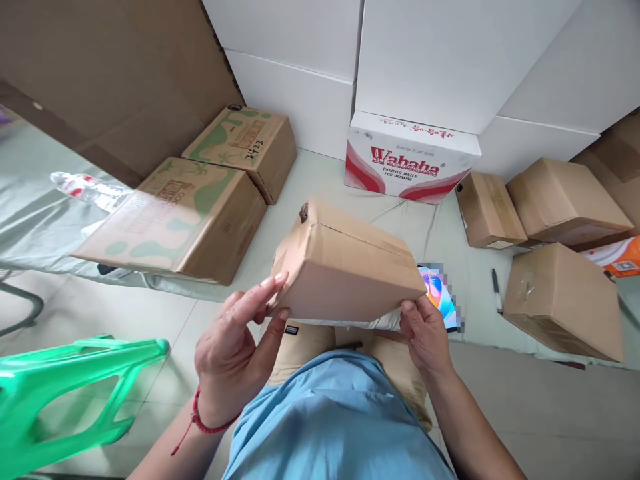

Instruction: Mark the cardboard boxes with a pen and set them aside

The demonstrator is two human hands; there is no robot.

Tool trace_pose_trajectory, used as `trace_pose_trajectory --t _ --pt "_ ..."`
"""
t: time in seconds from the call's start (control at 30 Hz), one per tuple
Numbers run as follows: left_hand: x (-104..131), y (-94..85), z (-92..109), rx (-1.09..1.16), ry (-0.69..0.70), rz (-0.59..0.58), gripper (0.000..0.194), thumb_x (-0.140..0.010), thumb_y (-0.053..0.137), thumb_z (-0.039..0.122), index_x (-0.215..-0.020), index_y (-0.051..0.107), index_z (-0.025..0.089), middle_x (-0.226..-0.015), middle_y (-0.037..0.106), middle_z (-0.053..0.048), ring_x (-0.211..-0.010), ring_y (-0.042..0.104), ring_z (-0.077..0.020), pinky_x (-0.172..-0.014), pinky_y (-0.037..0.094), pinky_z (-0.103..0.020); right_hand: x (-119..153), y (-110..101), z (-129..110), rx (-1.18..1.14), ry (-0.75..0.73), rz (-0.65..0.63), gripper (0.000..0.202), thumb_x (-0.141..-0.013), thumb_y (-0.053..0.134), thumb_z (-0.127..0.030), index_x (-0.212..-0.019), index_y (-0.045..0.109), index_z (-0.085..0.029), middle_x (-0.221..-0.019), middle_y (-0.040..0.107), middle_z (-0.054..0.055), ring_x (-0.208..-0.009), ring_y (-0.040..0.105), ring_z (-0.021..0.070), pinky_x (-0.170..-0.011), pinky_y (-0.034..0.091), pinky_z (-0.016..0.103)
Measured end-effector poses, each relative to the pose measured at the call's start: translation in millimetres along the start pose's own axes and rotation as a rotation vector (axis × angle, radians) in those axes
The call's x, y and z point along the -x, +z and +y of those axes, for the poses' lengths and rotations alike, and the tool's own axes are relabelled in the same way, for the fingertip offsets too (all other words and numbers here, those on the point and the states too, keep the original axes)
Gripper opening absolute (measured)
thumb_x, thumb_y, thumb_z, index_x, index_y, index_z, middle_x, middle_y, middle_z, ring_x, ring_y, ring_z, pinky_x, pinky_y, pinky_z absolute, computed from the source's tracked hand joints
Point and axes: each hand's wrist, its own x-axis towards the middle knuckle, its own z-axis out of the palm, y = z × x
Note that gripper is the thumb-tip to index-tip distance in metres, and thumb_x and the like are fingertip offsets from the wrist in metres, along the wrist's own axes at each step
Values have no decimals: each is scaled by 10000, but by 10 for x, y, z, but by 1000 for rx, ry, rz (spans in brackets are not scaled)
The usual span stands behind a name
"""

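Observation:
A plain brown cardboard box [350,270] is held up, tilted, over the front edge of the table. My left hand [240,340] is closed on its near left corner, thumb below and fingers along the side. At the near right corner, my right hand [425,330] pinches the box between thumb and fingers. Tape runs along the seam on the box's upper face, and a small dark spot marks its far left corner. Just behind my right hand, a phone [440,293] with a lit colourful screen lies on the table, partly covered by the box.
Two green-printed cartons [235,220] stand at the left, near a plastic bottle [93,190]. A Wahaha water carton [410,160] sits against white boxes at the back. Several brown boxes [563,300] and a marker [497,291] are at the right. A green stool [120,373] stands lower left.

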Motion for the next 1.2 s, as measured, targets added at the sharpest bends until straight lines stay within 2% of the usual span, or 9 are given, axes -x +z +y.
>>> trace_pose_trajectory --t 0.2,0.33,0.4,0.5,0.7,0.83,0.9,1.03,1.2 --pt "-35 81 101 9 206 -6 750 -902 736 -37 -1517 660 385 -1271 830 -1 -863 660 -163 -777 554 -339 63 -42 92 -239 77 -11 306 -769 876 -420 -952 681 -271 -648 474 -110 -459 185 51 -429 193 212" --pt "-48 119 83 -15 245 4 724 -913 715 -46 -1488 680 392 -1247 815 -17 -972 730 -193 -809 582 -349 111 -105 143 -334 150 -29 404 -855 775 -628 -1015 715 -262 -742 622 -70 -410 172 28 -405 183 224" --pt "-69 120 55 -79 243 2 671 -932 711 -27 -1453 708 395 -1222 801 -19 -1020 744 -200 -840 589 -346 128 -115 156 -270 158 -12 504 -860 781 -698 -1111 738 -263 -705 579 -74 -425 154 32 -408 148 226" --pt "-87 97 7 -128 195 11 614 -946 730 21 -1428 732 402 -1234 768 -19 -1086 740 -202 -915 597 -339 153 -102 166 -168 162 -1 550 -812 883 -640 -1189 748 -263 -660 471 -91 -486 155 46 -435 138 219" --pt "-14 58 -60 103 10 -78 522 -977 783 247 -1474 687 373 -1449 664 -82 -1415 620 -285 -1157 566 -425 179 -23 155 -115 75 -33 479 -859 869 -532 -1251 730 -294 -968 682 -12 -558 238 55 -453 221 211" --pt "6 100 -81 300 -168 -104 529 -981 798 440 -1471 629 336 -1629 549 -134 -1511 561 -316 -1047 633 -392 176 33 178 -114 15 -47 496 -842 889 -434 -1279 681 -322 -1273 721 25 -577 320 48 -463 247 197" --pt "-13 127 -105 321 -217 -57 539 -922 877 393 -1402 642 323 -1615 570 -122 -1473 602 -289 -1031 635 -353 180 49 205 -129 28 -39 512 -807 907 -403 -1254 672 -317 -1221 733 15 -545 312 41 -456 243 198" --pt "-66 145 -168 318 -220 5 535 -850 936 227 -1310 671 297 -1538 648 -91 -1471 614 -240 -1141 587 -338 193 60 251 -243 113 -50 380 -836 853 -527 -1069 684 -279 -789 622 -62 -450 196 39 -417 146 219" --pt "-75 125 -73 276 -71 -73 598 -875 887 141 -1397 648 311 -1590 624 -104 -1547 558 -278 -1181 593 -410 187 75 229 -326 226 -75 498 -888 752 -735 -1029 644 -269 -823 660 -57 -412 149 23 -400 101 233"
